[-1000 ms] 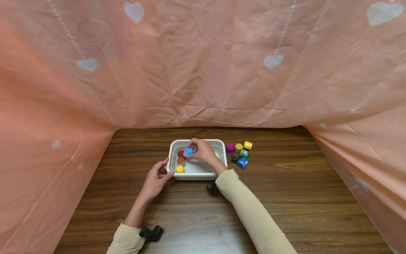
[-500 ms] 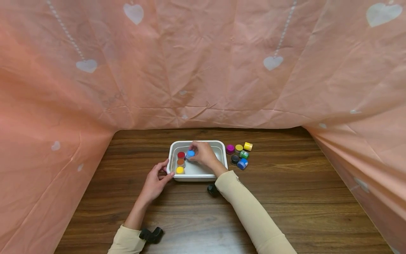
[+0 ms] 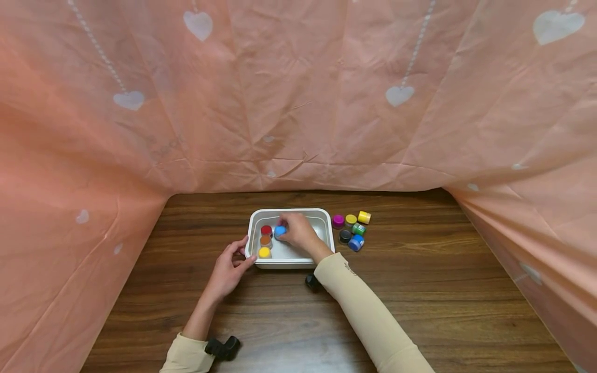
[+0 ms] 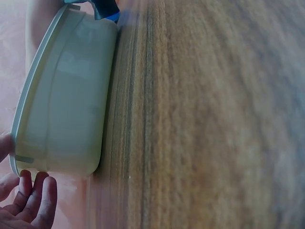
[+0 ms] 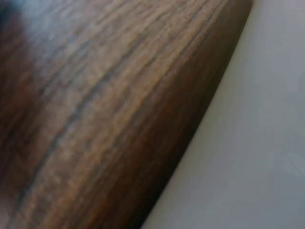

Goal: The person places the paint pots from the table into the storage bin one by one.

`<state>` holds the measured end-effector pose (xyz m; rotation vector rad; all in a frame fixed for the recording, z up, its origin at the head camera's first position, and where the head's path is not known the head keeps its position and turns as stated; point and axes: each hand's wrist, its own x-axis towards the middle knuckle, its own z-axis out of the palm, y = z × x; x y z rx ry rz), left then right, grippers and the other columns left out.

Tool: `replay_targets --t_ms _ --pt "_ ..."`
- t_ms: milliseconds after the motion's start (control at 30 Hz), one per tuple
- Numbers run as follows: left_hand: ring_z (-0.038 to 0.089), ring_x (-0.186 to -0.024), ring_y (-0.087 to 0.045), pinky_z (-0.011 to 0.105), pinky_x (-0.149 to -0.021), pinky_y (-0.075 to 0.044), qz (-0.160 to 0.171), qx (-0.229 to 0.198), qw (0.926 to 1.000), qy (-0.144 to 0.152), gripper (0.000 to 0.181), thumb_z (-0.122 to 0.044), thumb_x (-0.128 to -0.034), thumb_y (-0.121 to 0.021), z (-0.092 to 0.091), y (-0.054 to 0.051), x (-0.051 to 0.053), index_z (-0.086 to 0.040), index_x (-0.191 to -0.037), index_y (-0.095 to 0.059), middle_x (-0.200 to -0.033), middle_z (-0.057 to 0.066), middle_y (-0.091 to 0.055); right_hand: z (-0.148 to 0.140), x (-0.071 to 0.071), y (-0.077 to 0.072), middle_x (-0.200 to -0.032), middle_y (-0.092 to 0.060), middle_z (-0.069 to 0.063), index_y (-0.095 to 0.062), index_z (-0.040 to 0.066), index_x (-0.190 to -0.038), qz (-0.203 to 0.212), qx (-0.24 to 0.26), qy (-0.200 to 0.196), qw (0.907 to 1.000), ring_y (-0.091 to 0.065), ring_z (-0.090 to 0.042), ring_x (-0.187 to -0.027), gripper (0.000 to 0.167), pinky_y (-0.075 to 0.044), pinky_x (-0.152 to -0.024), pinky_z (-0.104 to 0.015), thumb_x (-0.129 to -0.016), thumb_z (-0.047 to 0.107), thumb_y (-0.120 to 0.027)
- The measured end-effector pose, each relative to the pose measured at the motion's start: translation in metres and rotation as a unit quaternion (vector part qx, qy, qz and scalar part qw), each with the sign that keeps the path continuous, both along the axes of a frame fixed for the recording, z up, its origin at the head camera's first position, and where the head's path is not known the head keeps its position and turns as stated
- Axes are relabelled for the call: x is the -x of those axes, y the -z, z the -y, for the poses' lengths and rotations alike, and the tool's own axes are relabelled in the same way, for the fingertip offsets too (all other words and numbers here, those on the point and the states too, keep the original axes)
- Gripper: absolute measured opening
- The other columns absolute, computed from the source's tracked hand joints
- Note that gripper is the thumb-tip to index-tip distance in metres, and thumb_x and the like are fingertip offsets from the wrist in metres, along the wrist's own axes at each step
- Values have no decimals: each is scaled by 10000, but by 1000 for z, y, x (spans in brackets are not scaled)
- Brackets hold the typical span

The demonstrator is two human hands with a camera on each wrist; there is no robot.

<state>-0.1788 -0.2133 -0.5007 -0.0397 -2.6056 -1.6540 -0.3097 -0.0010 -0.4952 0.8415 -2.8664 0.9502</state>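
Observation:
A white rectangular tray point(image 3: 284, 264) sits on the wooden table. My left hand point(image 3: 227, 272) grips its near left corner; in the left wrist view several curled fingers point(image 4: 35, 200) touch the end of the tray wall point(image 4: 76, 90). Inside the tray, my right hand point(image 3: 300, 233) pinches a small light-blue-lidded paint pot point(image 3: 280, 231). Just left of that pot stands a red-lidded pot point(image 3: 266, 230), in a column with a brown pot point(image 3: 265, 241) and a yellow pot point(image 3: 264, 253). The right wrist view has only the tray wall point(image 5: 238, 143) and tabletop, no fingers.
Right of the tray lie more paint pots: magenta point(image 3: 338, 221), dark yellow point(image 3: 351, 220), black point(image 3: 345, 237), a tipped yellow point(image 3: 364, 217), green point(image 3: 358, 229) and blue point(image 3: 356, 243). A pink curtain point(image 3: 298, 103) surrounds the table point(image 3: 443, 290).
My right hand has lowered the light blue pot into the tray, slightly right of the red one, and still holds it. The left hand has stayed at the corner.

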Motion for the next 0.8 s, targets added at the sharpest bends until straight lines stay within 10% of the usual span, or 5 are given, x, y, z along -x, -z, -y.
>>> replay_targets --t_ms 800 --pt "275 -1141 -551 307 -914 -584 -62 -75 10000 15 604 -149 -977 -733 -1 0 1 -4 -1513 -494 -1160 169 -564 -8 -3 -13 -1033 -766 -104 -755 29 -1082 426 348 10 9985 -715 -238 -986 243 -585 -889 -353 -845 9 -809"
